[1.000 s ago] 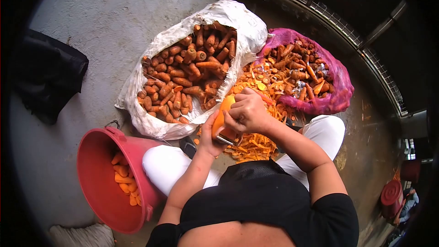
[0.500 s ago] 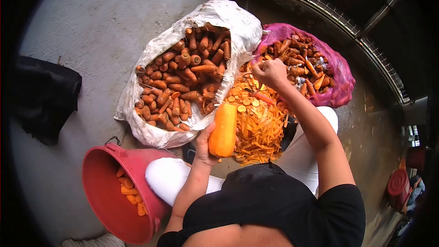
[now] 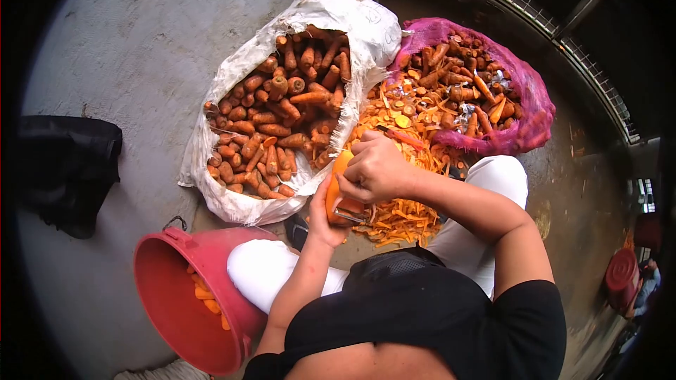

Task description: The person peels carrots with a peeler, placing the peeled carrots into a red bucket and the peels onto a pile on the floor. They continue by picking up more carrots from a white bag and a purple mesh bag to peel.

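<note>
1. Left hand [image 3: 320,212]: fingers curled round the lower end of a peeled carrot [image 3: 338,174], gripping it from below, thumb side up.
2. Peeled carrot: bright orange and tilted, upper end toward the sacks. It is held in front of the body, above the gap between the knees, and is mostly hidden by the two hands.
3. Right hand [image 3: 374,169]: a closed fist lying over the carrot, fingers clamped on a peeler [image 3: 350,213]. Only the metal head shows, below the fist and against the carrot's lower part.
4. Peel pile [image 3: 403,214]: orange strips and cut ends on the floor just beyond the hands, spreading up between the two sacks.
5. White sack [image 3: 229,200]: mouth open, full of unpeeled, dirty carrots [image 3: 282,123]. It lies left of the peel pile, near the left hand.
6. Pink mesh sack [image 3: 529,116]: open, holding carrots and scraps, to the right of the white sack with their edges touching at the top.
7. Red bucket [image 3: 163,288]: on the floor beside the left knee, with a few peeled carrot pieces [image 3: 204,295] inside.
8. White trousers [image 3: 255,271]: the knees are spread either side of the peel pile.
9. Black cloth [image 3: 67,169]: far left on the concrete floor [image 3: 141,49], well apart from the hands.
</note>
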